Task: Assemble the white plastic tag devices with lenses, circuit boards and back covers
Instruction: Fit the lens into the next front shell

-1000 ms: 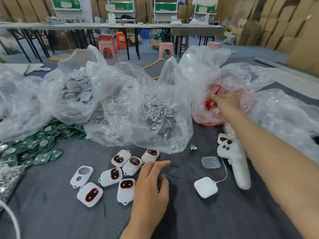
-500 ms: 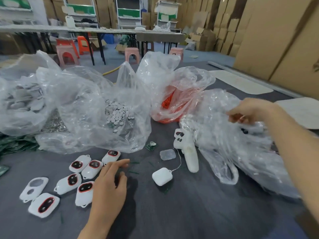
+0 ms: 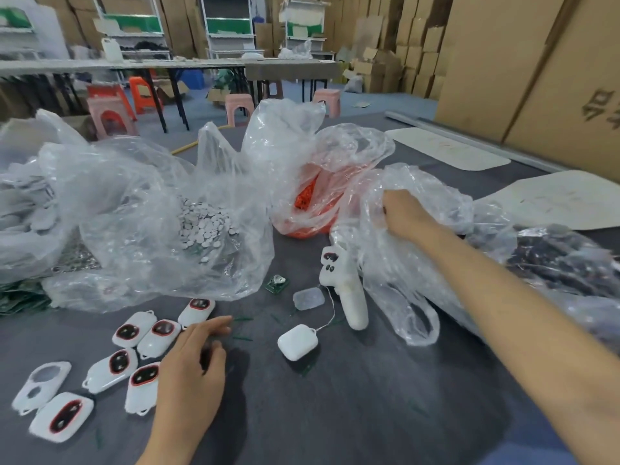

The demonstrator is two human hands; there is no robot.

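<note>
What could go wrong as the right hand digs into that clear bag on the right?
The right hand is pulling at the clear bag, which drapes against the white handheld tool; a tug could drag it and its corded white box. The loose circuit board lies near the disc bag's edge and may get buried. The left hand could nudge the white tags.

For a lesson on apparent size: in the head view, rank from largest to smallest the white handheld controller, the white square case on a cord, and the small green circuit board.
1. White handheld controller
2. White square case
3. Green circuit board
</note>
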